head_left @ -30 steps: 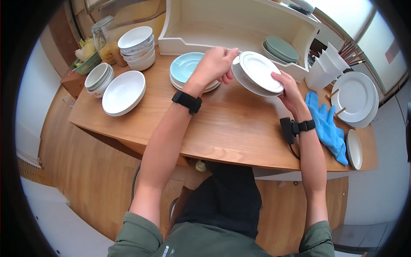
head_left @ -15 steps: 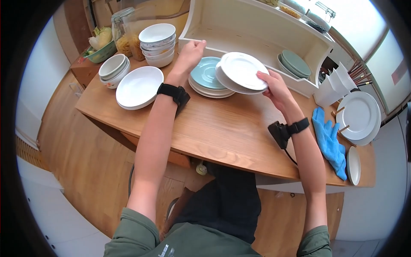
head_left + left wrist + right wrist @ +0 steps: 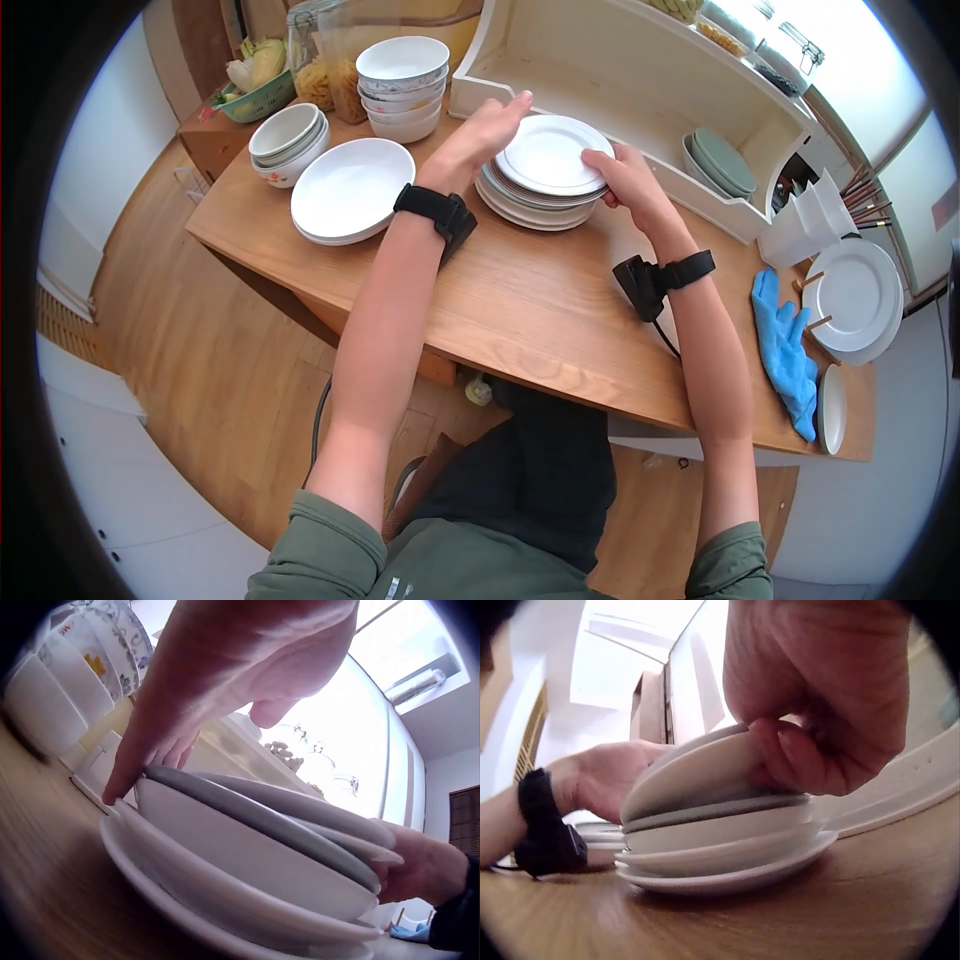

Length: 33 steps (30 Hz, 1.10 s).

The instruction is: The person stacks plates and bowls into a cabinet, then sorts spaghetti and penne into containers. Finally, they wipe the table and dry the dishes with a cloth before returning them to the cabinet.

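Note:
My right hand (image 3: 632, 185) pinches the right edge of two white plates (image 3: 550, 155), thumb on top and curled fingers underneath. These plates lie tilted over a stack of dishes (image 3: 535, 218), their low side meeting it in the right wrist view. Directly below them is a plate with a darker rim (image 3: 262, 817), above paler dishes (image 3: 712, 862). My left hand (image 3: 487, 135) stands at the stack's left side with its fingers straight. In the left wrist view its fingertips reach down to the rims there.
Left of the stack are wide white bowls (image 3: 350, 190), small nested bowls (image 3: 290, 145) and a tall bowl pile (image 3: 403, 85). A cream shelf (image 3: 620, 80) borders the back, holding green dishes (image 3: 722, 162). Blue gloves (image 3: 785, 350) and racked white plates (image 3: 850, 295) are at the right.
My right hand has brought the white plates left and down onto the stack, covering the light blue plate. My left hand moved away from them, then came back to the stack's left side.

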Each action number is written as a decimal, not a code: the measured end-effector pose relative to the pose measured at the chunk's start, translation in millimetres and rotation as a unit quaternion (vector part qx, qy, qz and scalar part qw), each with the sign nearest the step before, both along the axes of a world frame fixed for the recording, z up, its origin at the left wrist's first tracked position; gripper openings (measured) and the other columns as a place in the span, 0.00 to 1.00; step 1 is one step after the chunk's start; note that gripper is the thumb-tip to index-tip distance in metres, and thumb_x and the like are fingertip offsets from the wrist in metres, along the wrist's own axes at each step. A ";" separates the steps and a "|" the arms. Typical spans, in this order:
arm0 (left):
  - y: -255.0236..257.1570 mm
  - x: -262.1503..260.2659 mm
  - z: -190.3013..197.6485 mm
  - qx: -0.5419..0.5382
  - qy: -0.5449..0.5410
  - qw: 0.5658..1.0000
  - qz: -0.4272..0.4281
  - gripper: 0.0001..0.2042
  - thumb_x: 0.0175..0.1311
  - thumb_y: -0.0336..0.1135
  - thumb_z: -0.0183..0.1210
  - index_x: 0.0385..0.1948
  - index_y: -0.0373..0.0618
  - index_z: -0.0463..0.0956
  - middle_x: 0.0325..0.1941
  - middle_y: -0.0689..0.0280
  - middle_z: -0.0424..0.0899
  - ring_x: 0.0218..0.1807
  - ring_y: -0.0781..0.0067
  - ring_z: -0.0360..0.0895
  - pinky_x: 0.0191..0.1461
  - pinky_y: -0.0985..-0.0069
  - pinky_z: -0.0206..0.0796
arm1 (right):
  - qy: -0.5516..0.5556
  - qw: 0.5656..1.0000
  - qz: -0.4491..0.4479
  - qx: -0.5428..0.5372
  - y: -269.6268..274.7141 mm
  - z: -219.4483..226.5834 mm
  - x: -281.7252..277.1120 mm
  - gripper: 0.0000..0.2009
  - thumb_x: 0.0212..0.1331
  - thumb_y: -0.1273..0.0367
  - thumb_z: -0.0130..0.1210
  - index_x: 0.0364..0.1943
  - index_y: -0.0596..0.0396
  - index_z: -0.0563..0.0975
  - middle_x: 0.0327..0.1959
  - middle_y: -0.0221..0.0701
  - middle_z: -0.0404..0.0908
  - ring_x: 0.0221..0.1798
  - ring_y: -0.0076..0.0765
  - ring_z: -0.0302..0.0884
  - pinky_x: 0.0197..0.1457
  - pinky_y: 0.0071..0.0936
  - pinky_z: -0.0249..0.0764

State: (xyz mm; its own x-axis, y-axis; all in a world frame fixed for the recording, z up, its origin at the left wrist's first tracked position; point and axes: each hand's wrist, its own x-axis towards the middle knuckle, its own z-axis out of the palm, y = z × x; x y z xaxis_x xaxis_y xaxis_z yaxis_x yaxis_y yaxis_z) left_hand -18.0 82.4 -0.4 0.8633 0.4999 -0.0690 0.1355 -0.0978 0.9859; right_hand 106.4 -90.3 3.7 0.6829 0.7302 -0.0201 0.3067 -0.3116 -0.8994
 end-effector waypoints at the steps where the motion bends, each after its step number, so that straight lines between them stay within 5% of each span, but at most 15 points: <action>1: -7.1 -3.4 3.7 0.025 0.003 0.999 0.036 0.39 0.70 0.62 0.41 0.66 0.30 0.56 0.71 0.45 0.57 0.75 0.56 0.48 0.75 0.64 0.40 | 0.003 1.000 -0.002 0.001 -0.3 -1.3 1.9 0.13 0.58 0.62 0.54 0.30 0.61 0.76 0.20 0.26 0.72 0.19 0.19 0.65 0.22 0.20 0.63; 3: -10.6 -5.2 6.9 0.031 0.004 0.999 0.028 0.39 0.70 0.63 0.41 0.66 0.30 0.56 0.71 0.45 0.57 0.75 0.56 0.48 0.75 0.65 0.40 | -0.133 0.988 -0.009 -0.082 1.8 -2.1 8.1 0.20 0.54 0.59 0.53 0.32 0.69 0.79 0.27 0.41 0.81 0.27 0.35 0.78 0.32 0.32 0.73; 4: -11.2 -5.5 6.7 0.036 0.003 0.999 0.024 0.40 0.70 0.63 0.41 0.66 0.29 0.55 0.71 0.44 0.56 0.75 0.56 0.47 0.75 0.65 0.39 | -0.129 0.988 -0.011 -0.080 2.7 -6.4 10.9 0.20 0.54 0.59 0.53 0.32 0.69 0.79 0.27 0.41 0.81 0.27 0.35 0.78 0.32 0.32 0.73; 6: -11.8 -5.0 7.5 0.041 0.005 0.999 0.020 0.40 0.70 0.63 0.41 0.66 0.29 0.55 0.71 0.44 0.56 0.75 0.56 0.48 0.75 0.65 0.39 | -0.225 0.964 -0.023 -0.140 6.4 -16.5 15.4 0.27 0.53 0.54 0.49 0.35 0.74 0.79 0.37 0.57 0.81 0.42 0.54 0.81 0.47 0.43 0.74; 9: -9.5 -1.2 3.6 0.052 0.003 0.998 0.022 0.40 0.70 0.62 0.42 0.65 0.27 0.56 0.70 0.44 0.58 0.74 0.56 0.50 0.75 0.65 0.40 | -0.224 0.960 0.002 -0.167 10.7 -16.7 12.6 0.30 0.57 0.53 0.43 0.40 0.74 0.79 0.44 0.62 0.78 0.52 0.63 0.76 0.58 0.48 0.69; 15: -7.0 3.5 -2.1 0.100 0.017 0.994 0.030 0.37 0.70 0.61 0.44 0.63 0.28 0.60 0.65 0.48 0.66 0.68 0.59 0.59 0.70 0.66 0.48 | -0.264 0.957 -0.059 -0.110 9.5 -15.3 0.5 0.34 0.67 0.47 0.34 0.40 0.69 0.80 0.45 0.59 0.79 0.53 0.64 0.75 0.59 0.48 0.67; 21: -1.5 2.9 -5.2 0.137 0.062 0.987 0.059 0.38 0.68 0.63 0.43 0.64 0.33 0.59 0.63 0.50 0.69 0.65 0.59 0.63 0.65 0.59 0.58 | -0.222 0.968 -0.043 -0.108 6.5 -15.1 10.6 0.42 0.65 0.38 0.29 0.40 0.65 0.82 0.46 0.55 0.81 0.59 0.58 0.73 0.62 0.48 0.66; 24: 0.4 0.2 -2.9 0.162 0.107 0.980 0.054 0.37 0.68 0.65 0.42 0.64 0.36 0.59 0.60 0.52 0.71 0.59 0.61 0.68 0.59 0.58 0.63 | -0.240 0.957 -0.008 -0.160 3.2 -6.9 21.0 0.41 0.64 0.37 0.33 0.38 0.64 0.82 0.38 0.50 0.83 0.46 0.55 0.79 0.51 0.47 0.72; 26: -3.7 -1.3 0.5 0.188 0.133 0.972 0.049 0.36 0.69 0.63 0.42 0.62 0.36 0.62 0.56 0.54 0.73 0.53 0.65 0.71 0.54 0.62 0.66 | -0.196 0.955 0.075 -0.211 -2.3 5.2 26.1 0.34 0.65 0.40 0.41 0.29 0.60 0.80 0.19 0.33 0.75 0.22 0.33 0.71 0.27 0.33 0.68; 29: 2.4 2.5 -7.9 0.234 0.126 0.963 0.041 0.35 0.69 0.63 0.42 0.60 0.34 0.65 0.51 0.56 0.77 0.49 0.68 0.73 0.51 0.67 0.67 | -0.155 0.970 0.120 -0.143 -8.8 4.9 27.5 0.28 0.65 0.44 0.47 0.32 0.59 0.79 0.19 0.29 0.74 0.20 0.23 0.65 0.19 0.25 0.59; 33: 5.8 -0.5 -13.7 0.300 0.112 0.947 0.038 0.29 0.68 0.47 0.54 0.58 0.27 0.65 0.49 0.53 0.79 0.48 0.68 0.77 0.50 0.73 0.69 | -0.086 0.983 0.127 -0.103 -6.0 -4.9 29.0 0.25 0.67 0.48 0.47 0.34 0.59 0.78 0.20 0.27 0.75 0.20 0.21 0.66 0.20 0.22 0.60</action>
